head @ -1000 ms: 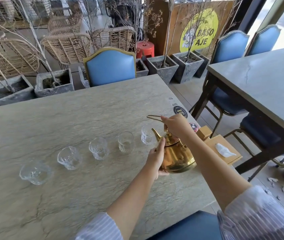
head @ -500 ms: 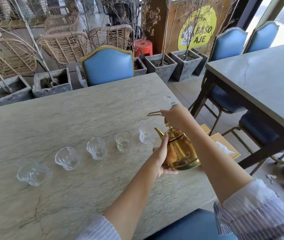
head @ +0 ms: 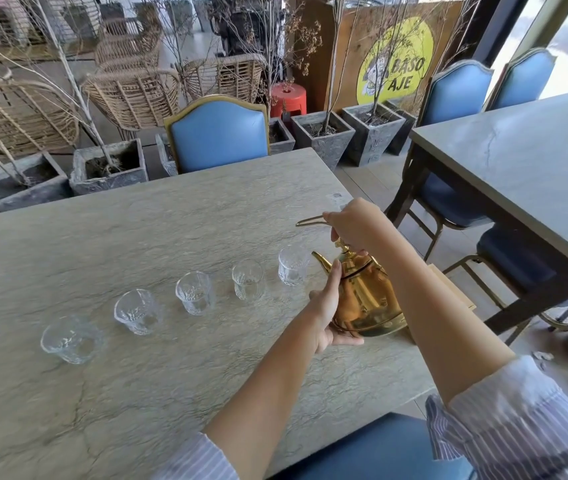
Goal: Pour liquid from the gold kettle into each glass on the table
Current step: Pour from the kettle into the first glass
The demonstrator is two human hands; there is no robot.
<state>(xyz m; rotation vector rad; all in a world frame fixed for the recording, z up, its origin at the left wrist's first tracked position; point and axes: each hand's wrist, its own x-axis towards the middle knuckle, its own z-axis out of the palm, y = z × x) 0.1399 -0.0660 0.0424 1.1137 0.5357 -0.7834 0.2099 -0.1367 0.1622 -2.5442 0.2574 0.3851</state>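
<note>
The gold kettle (head: 367, 299) is held just above the stone table (head: 102, 244) near its right edge, spout pointing left toward the row of glasses. My right hand (head: 353, 223) grips its thin top handle. My left hand (head: 327, 308) cups the kettle's left side and base. Several clear glasses stand in a curved row; the rightmost glass (head: 293, 265) is just left of the spout, then another glass (head: 248, 279), a third glass (head: 194, 292), and more further left, ending with the far-left glass (head: 69, 339). All look empty.
A blue chair (head: 218, 133) stands at the table's far side. A second table (head: 531, 161) with blue chairs is on the right. Stone planters (head: 109, 169) and wicker chairs line the back. A blue seat (head: 379, 452) lies beneath me.
The kettle has lifted slightly and tilted a little toward the glasses, with my left hand sliding down under its base. My right hand stays on the handle.
</note>
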